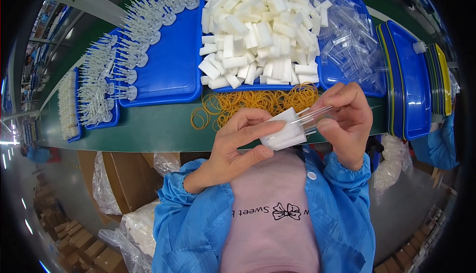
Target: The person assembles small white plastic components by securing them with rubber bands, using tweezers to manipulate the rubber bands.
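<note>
In front of my chest, my left hand (235, 146) grips a white foam block (283, 135), thumb below and fingers above. Several thin pale rods (310, 117) stick out of its right side. At their far ends, my right hand (349, 121) is closed, thumb and fingers pinching a thin clear plastic piece (331, 116). My fingers partly hide that piece, so its full shape cannot be made out. Just beyond my left hand lies a heap of yellow rubber bands (258, 105) on the green table.
A blue tray (218, 88) heaped with white foam blocks (263, 30) stands ahead. Clear plastic tubes (352, 42) fill the tray to its right. White pronged discs (148, 32) line trays on the left. Stacked blue trays (409, 84) are at far right; a cardboard box (131, 181) is below left.
</note>
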Demonstrator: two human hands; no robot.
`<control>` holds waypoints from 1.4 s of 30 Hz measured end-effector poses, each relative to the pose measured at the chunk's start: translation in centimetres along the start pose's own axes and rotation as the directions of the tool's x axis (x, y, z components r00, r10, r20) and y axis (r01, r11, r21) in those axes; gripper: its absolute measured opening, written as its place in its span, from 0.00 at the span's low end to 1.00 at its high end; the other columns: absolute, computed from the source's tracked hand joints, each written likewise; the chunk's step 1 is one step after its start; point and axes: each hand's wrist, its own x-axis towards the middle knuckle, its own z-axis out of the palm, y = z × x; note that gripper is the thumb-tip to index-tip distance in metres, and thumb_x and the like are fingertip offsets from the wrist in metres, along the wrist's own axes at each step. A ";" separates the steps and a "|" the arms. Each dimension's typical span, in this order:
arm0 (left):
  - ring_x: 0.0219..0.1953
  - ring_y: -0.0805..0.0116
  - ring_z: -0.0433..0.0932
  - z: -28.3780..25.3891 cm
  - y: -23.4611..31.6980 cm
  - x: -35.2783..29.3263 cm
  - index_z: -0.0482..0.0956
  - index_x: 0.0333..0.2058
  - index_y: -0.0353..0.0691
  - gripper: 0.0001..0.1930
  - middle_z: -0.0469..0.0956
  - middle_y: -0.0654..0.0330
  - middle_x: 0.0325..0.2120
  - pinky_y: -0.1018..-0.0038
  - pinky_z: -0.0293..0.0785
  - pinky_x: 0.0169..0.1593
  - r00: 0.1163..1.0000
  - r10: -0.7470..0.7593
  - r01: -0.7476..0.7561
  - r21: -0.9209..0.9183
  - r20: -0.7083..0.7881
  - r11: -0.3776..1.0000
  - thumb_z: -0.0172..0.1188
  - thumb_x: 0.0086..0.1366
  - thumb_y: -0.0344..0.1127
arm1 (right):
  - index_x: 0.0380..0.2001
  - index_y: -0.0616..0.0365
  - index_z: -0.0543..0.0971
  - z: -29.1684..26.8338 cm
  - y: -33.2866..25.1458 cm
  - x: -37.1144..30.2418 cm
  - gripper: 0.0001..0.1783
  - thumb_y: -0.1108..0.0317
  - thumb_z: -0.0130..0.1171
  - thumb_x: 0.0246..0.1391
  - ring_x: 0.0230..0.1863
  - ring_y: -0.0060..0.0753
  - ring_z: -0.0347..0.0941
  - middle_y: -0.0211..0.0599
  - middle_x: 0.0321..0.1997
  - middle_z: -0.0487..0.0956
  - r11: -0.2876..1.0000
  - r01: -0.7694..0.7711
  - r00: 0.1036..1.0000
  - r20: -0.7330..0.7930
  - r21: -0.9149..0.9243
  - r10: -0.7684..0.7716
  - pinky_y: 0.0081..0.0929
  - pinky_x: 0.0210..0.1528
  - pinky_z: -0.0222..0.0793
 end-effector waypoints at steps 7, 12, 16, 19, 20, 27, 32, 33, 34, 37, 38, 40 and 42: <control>0.46 0.65 0.68 0.1 -0.8 -0.1 0.74 0.48 0.35 0.20 0.67 0.53 0.46 0.73 0.67 0.48 0.998 -0.050 0.047 -0.080 -0.029 0.996 0.61 0.58 0.35 | 0.34 0.63 0.72 -0.6 0.0 0.0 0.16 0.77 0.65 0.40 0.39 0.27 0.73 0.37 0.34 0.75 0.985 0.014 1.000 0.019 -0.173 -0.011 0.22 0.42 0.68; 0.44 0.66 0.70 0.3 -0.8 0.0 0.75 0.47 0.35 0.19 0.68 0.53 0.46 0.74 0.68 0.46 0.994 -0.022 0.021 -0.012 -0.110 1.000 0.61 0.56 0.32 | 0.33 0.62 0.75 -1.1 -0.2 0.2 0.13 0.72 0.64 0.42 0.39 0.31 0.72 0.37 0.32 0.77 0.937 0.106 0.994 0.070 -0.334 -0.088 0.29 0.46 0.65; 0.33 0.66 0.76 0.6 -0.1 1.1 0.79 0.40 0.36 0.18 0.70 0.52 0.45 0.75 0.74 0.36 0.971 0.167 -0.103 0.331 -0.169 0.938 0.64 0.48 0.29 | 0.33 0.62 0.75 -0.6 0.7 0.0 0.12 0.73 0.64 0.42 0.40 0.31 0.71 0.36 0.32 0.76 0.961 0.088 0.996 0.035 -0.264 -0.082 0.30 0.48 0.64; 0.24 0.68 0.77 0.7 -0.6 1.5 0.80 0.34 0.37 0.16 0.74 0.54 0.40 0.76 0.74 0.27 0.922 0.318 -0.184 0.474 -0.220 0.861 0.65 0.41 0.28 | 0.32 0.61 0.75 -0.1 0.9 0.0 0.12 0.74 0.64 0.41 0.42 0.32 0.70 0.35 0.31 0.76 0.985 0.030 1.000 0.014 -0.173 -0.028 0.31 0.48 0.64; 0.24 0.68 0.77 0.7 -0.5 1.6 0.80 0.34 0.37 0.16 0.74 0.54 0.40 0.76 0.74 0.27 0.922 0.318 -0.181 0.479 -0.223 0.859 0.65 0.41 0.28 | 0.32 0.61 0.75 0.0 1.0 0.0 0.12 0.74 0.64 0.41 0.42 0.33 0.70 0.35 0.31 0.76 0.984 0.040 0.999 0.018 -0.173 -0.038 0.31 0.48 0.64; 0.24 0.67 0.77 0.1 -0.6 2.0 0.80 0.30 0.37 0.13 0.78 0.57 0.29 0.77 0.72 0.25 0.886 0.436 -0.217 0.691 -0.158 0.690 0.63 0.40 0.28 | 0.31 0.61 0.75 0.2 1.1 -0.2 0.13 0.74 0.66 0.39 0.43 0.37 0.70 0.36 0.32 0.77 0.945 0.155 0.988 0.062 -0.288 -0.143 0.34 0.48 0.64; 0.21 0.69 0.76 0.0 -0.3 1.8 0.80 0.28 0.40 0.12 0.78 0.61 0.26 0.77 0.69 0.22 0.855 0.496 -0.233 0.744 -0.151 0.627 0.63 0.40 0.28 | 0.31 0.61 0.76 0.4 1.1 -0.2 0.13 0.76 0.64 0.37 0.43 0.39 0.71 0.37 0.33 0.78 0.912 0.202 0.979 0.102 -0.356 -0.177 0.35 0.48 0.64; 0.20 0.69 0.75 0.0 -0.3 1.9 0.80 0.28 0.40 0.11 0.78 0.61 0.26 0.77 0.69 0.22 0.860 0.483 -0.225 0.729 -0.163 0.646 0.63 0.40 0.28 | 0.30 0.61 0.76 0.4 1.1 -0.1 0.13 0.77 0.64 0.36 0.43 0.40 0.71 0.37 0.33 0.78 0.908 0.207 0.978 0.106 -0.364 -0.180 0.35 0.48 0.64; 0.20 0.68 0.75 0.1 -0.3 1.9 0.80 0.27 0.39 0.10 0.78 0.60 0.25 0.77 0.69 0.22 0.865 0.470 -0.217 0.714 -0.175 0.666 0.63 0.41 0.27 | 0.30 0.61 0.76 0.4 1.1 -0.1 0.13 0.77 0.64 0.36 0.43 0.40 0.71 0.37 0.33 0.78 0.909 0.206 0.978 0.106 -0.363 -0.180 0.35 0.48 0.64; 0.22 0.68 0.75 0.2 -0.3 1.8 0.79 0.27 0.36 0.08 0.78 0.58 0.26 0.77 0.70 0.24 0.922 0.297 -0.116 0.557 -0.247 0.823 0.62 0.44 0.26 | 0.30 0.61 0.76 0.5 1.2 0.0 0.13 0.78 0.63 0.35 0.43 0.40 0.71 0.37 0.33 0.78 0.895 0.223 0.975 0.107 -0.385 -0.197 0.35 0.47 0.64; 0.22 0.68 0.75 0.1 -0.4 1.9 0.79 0.27 0.36 0.08 0.78 0.58 0.26 0.77 0.70 0.24 0.923 0.296 -0.116 0.555 -0.246 0.824 0.62 0.44 0.26 | 0.29 0.61 0.77 0.5 1.2 0.0 0.13 0.78 0.63 0.34 0.43 0.41 0.72 0.37 0.33 0.78 0.885 0.243 0.970 0.115 -0.396 -0.215 0.35 0.47 0.64; 0.25 0.68 0.76 -0.1 -0.4 2.0 0.78 0.27 0.33 0.06 0.78 0.56 0.26 0.76 0.70 0.27 0.960 0.117 -0.028 0.330 -0.254 0.943 0.61 0.47 0.25 | 0.29 0.60 0.77 0.5 1.2 0.1 0.13 0.79 0.63 0.34 0.42 0.41 0.72 0.37 0.33 0.78 0.876 0.263 0.965 0.127 -0.404 -0.231 0.35 0.46 0.64; 0.26 0.68 0.76 -0.5 -0.5 1.9 0.78 0.27 0.32 0.06 0.77 0.55 0.26 0.77 0.70 0.28 0.972 -0.005 0.063 0.241 -0.237 0.968 0.61 0.48 0.25 | 0.29 0.60 0.77 0.5 1.3 0.2 0.13 0.79 0.63 0.33 0.43 0.42 0.71 0.37 0.33 0.78 0.808 0.353 0.935 0.199 -0.471 -0.292 0.35 0.46 0.64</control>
